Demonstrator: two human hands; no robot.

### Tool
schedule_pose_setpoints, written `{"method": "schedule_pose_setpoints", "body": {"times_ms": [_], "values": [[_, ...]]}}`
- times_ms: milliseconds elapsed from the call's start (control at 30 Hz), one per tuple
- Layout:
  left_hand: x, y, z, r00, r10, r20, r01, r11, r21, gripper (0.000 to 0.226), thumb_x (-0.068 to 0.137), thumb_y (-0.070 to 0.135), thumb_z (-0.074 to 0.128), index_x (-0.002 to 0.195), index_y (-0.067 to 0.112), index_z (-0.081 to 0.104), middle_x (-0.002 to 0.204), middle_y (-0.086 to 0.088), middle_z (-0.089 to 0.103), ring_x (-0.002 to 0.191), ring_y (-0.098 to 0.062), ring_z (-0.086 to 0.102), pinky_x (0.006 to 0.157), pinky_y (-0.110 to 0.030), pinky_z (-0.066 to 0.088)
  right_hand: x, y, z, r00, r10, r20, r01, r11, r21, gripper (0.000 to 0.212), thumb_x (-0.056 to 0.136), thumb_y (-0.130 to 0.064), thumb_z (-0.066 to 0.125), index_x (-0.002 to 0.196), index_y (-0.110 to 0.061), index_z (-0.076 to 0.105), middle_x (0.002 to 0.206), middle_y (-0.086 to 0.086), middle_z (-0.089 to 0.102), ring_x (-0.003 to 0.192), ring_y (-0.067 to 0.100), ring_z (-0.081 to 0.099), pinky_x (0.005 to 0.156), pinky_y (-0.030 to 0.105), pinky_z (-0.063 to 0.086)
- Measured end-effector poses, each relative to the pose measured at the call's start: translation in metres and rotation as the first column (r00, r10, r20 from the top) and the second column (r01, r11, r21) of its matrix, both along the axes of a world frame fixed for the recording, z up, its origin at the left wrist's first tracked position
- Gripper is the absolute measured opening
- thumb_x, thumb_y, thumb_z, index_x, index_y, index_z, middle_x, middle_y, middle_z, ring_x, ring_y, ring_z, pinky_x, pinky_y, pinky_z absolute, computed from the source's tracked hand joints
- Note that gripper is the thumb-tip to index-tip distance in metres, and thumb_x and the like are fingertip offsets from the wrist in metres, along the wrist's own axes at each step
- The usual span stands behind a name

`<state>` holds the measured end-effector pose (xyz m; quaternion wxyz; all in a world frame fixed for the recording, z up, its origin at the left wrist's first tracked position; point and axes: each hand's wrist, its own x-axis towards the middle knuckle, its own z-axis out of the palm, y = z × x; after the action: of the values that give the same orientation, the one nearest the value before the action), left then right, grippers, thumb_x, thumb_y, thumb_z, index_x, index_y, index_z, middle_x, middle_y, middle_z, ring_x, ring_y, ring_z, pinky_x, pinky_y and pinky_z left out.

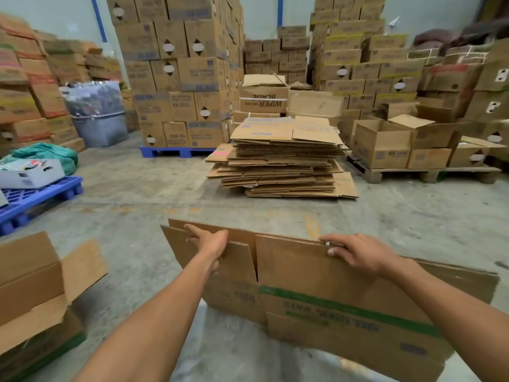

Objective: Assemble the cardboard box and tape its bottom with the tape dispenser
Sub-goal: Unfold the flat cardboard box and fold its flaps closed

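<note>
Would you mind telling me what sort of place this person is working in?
Most likely a warehouse or packing storeroom. Stacked cartons stand on a blue pallet, a pile of flattened cardboard lies on the bare concrete floor, and both hands hold a flat box still to be assembled.

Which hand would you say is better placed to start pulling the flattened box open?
Probably the left hand: its fingers wrap over the end flaps of the flattened box, where two layers already show apart. The right hand rests on the top edge of the wide panel, suited to steadying.
</note>
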<state>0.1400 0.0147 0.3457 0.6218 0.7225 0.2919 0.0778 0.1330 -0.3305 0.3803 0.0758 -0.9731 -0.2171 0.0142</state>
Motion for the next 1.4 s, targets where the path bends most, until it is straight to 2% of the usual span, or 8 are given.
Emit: {"method": "schedule_pose_setpoints", "body": {"times_ms": [100, 300, 433, 667, 867, 1000, 1133, 1400], "values": [[0.002, -0.007, -0.011, 0.996, -0.089, -0.022, 0.089, 0.996, -0.005, 0.099, 0.089, 0.015, 0.052, 0.149, 0.03, -0.026, 0.161, -0.006, -0.023, 0.123, -0.038, 0.052, 0.073, -0.036, 0.056, -0.002, -0.014, -0.016, 0.998, -0.049, -0.042, 0.05, 0.999, 0.014, 0.039, 0.101, -0.049, 0.042, 0.139, -0.05, 0.039, 0.131, -0.007, 0.062, 0.114, 0.018, 0.057, 0.082, 0.032, 0.042], [0.012, -0.016, -0.015, 0.978, -0.207, -0.032, 0.209, 0.975, 0.081, 0.098, 0.087, 0.013, 0.048, 0.148, 0.023, -0.028, 0.161, 0.0, -0.023, 0.135, -0.037, 0.039, 0.083, -0.041, 0.055, -0.029, -0.04, -0.04, 1.0, 0.007, 0.004, -0.007, 0.999, 0.037, 0.05, 0.094, -0.067, 0.019, 0.143, -0.066, 0.014, 0.146, -0.019, 0.048, 0.113, 0.011, 0.06, 0.079, 0.026, 0.049], [0.021, -0.028, -0.008, 0.961, -0.269, -0.062, 0.276, 0.947, 0.164, 0.095, 0.089, 0.01, 0.046, 0.149, 0.023, -0.026, 0.161, 0.002, -0.023, 0.136, -0.036, 0.037, 0.071, -0.035, 0.053, -0.047, -0.057, -0.048, 0.999, -0.007, 0.033, 0.002, 0.989, 0.146, 0.048, 0.103, -0.031, 0.038, 0.136, -0.064, 0.03, 0.142, -0.014, 0.055, 0.113, 0.01, 0.059, 0.091, 0.03, 0.048], [0.028, -0.018, -0.008, 0.914, -0.39, -0.107, 0.405, 0.884, 0.233, 0.098, 0.086, -0.004, 0.042, 0.149, 0.03, -0.025, 0.163, 0.002, -0.017, 0.143, -0.039, 0.027, 0.108, -0.053, 0.04, -0.031, -0.088, -0.049, 0.985, -0.165, -0.049, 0.169, 0.978, 0.118, 0.061, 0.097, -0.01, 0.046, 0.143, -0.046, 0.029, 0.132, 0.002, 0.061, 0.112, 0.026, 0.059, 0.086, 0.036, 0.044], [0.012, -0.004, 0.025, 0.824, -0.524, -0.216, 0.566, 0.772, 0.289, 0.096, 0.083, -0.011, 0.038, 0.154, 0.035, -0.007, 0.151, -0.01, 0.039, 0.111, -0.037, 0.06, 0.059, -0.037, 0.052, 0.02, -0.096, -0.023, 0.806, -0.588, 0.067, 0.531, 0.769, 0.357, 0.039, 0.096, -0.012, 0.052, 0.131, -0.018, 0.038, 0.11, 0.02, 0.066, 0.1, 0.037, 0.058, 0.077, 0.04, 0.042], [-0.012, 0.01, 0.049, 0.729, -0.633, -0.26, 0.683, 0.697, 0.217, 0.086, 0.086, -0.014, 0.036, 0.148, 0.042, 0.017, 0.113, -0.001, 0.057, 0.104, -0.031, 0.062, 0.09, -0.049, 0.051, 0.033, -0.093, -0.012, 0.738, -0.674, -0.035, 0.616, 0.652, 0.442, 0.039, 0.097, -0.009, 0.051, 0.136, -0.013, 0.05, 0.122, 0.025, 0.063, 0.113, 0.042, 0.055, 0.089, 0.043, 0.046], [-0.026, 0.02, 0.044, 0.718, -0.637, -0.28, 0.692, 0.694, 0.199, 0.078, 0.091, -0.013, 0.035, 0.15, 0.034, 0.019, 0.109, 0.002, 0.059, 0.095, -0.023, 0.065, 0.087, -0.046, 0.055, 0.028, -0.08, -0.023, 0.837, -0.51, -0.195, 0.546, 0.775, 0.317, 0.071, 0.091, -0.004, 0.058, 0.155, -0.017, 0.029, 0.147, 0.018, 0.048, 0.125, 0.037, 0.052, 0.099, 0.037, 0.044], [-0.023, 0.016, 0.015, 0.804, -0.559, -0.202, 0.59, 0.708, 0.388, 0.072, 0.09, -0.002, 0.044, 0.152, 0.028, 0.021, 0.145, -0.002, 0.047, 0.127, -0.027, 0.05, 0.102, -0.044, 0.047, 0.009, -0.085, -0.009, 0.717, -0.368, -0.592, 0.536, 0.834, 0.13, 0.096, 0.093, 0.005, 0.045, 0.151, -0.052, -0.006, 0.151, 0.016, 0.031, 0.117, 0.04, 0.054, 0.073, 0.047, 0.059]]}}
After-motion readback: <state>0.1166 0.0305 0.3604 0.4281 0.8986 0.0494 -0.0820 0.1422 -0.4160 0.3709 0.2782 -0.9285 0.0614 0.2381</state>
